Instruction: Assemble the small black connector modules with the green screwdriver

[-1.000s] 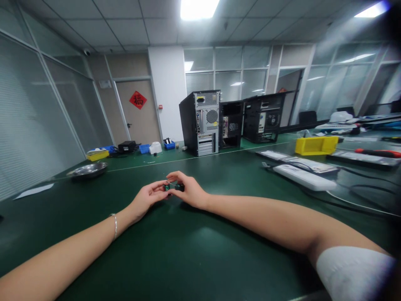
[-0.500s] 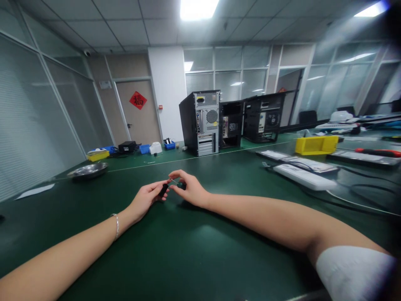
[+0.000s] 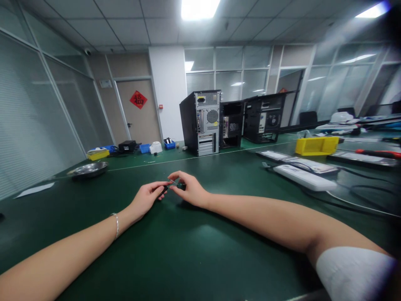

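Pinching a small black part [image 3: 163, 191] in my left hand [image 3: 146, 199] and a second dark piece [image 3: 181, 187] in my right hand [image 3: 189, 190], I hold them nearly touching just above the worktop [image 3: 194, 251]. I judge mating is in hand, needing fine alignment.

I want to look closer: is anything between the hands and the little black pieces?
Nothing visible. The left hand pinches the left black piece; the right hand pinches the right black piece.

Arms inspected: both bare from hand to elbow.
Thin silver bracelet [image 3: 116, 224] on the wrist just behind the left hand [image 3: 145, 200]; white short sleeve [image 3: 354, 271] well behind the right hand [image 3: 189, 190], covering the upper arm.
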`<state>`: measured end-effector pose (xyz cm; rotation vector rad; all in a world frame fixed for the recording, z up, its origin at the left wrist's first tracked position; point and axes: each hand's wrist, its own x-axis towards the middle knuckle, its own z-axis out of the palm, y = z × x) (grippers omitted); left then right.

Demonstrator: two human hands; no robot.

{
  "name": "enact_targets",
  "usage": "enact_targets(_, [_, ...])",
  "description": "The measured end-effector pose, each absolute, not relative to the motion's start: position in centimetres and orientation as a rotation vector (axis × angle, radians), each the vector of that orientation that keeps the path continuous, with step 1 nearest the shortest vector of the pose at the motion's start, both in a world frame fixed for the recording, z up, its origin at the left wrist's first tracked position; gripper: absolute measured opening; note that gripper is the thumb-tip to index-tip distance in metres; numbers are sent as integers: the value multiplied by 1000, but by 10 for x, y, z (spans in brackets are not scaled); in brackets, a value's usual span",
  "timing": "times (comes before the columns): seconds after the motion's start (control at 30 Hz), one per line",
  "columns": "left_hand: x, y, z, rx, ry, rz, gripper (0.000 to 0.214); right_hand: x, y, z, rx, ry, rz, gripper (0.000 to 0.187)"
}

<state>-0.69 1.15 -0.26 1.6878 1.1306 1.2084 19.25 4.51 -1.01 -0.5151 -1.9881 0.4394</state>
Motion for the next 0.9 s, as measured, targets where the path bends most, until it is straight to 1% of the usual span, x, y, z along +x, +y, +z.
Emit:
enact_targets(0.13, [-8, 15, -6, 1695, 1108, 1212, 39, 193, 44, -9, -508, -2017, 468, 22])
enact_targets(0.23, [-7, 16, -7, 1613, 1060, 1239, 45, 193, 44, -8, -511, -2047, 492, 19])
enact_targets(0.33, [-6, 16, -7, 1523, 1059, 1260, 49, 192, 45, -9, -562, -2077, 488, 22])
enact_targets(0.47, [-6, 13, -4, 1597, 1114, 1219, 44, 191, 45, -8, -684, -2104, 430, 19])
enact_targets(0.57, [-7, 11, -3, 1742, 1191, 1184, 42, 191, 45, -6, -721, -2128, 398, 21])
enact_targets(0.67, [-7, 10, -2, 1848, 1177, 1239, 40, 192, 43, -5, -714, -2115, 401, 18])
enact_targets(0.8, [-7, 13, -2, 1824, 1164, 1316, 35, 193, 42, -7, -687, -2109, 394, 26])
enact_targets(0.9, [-8, 14, -2, 1753, 1183, 1321, 37, 194, 40, -9, -606, -2147, 324, 24])
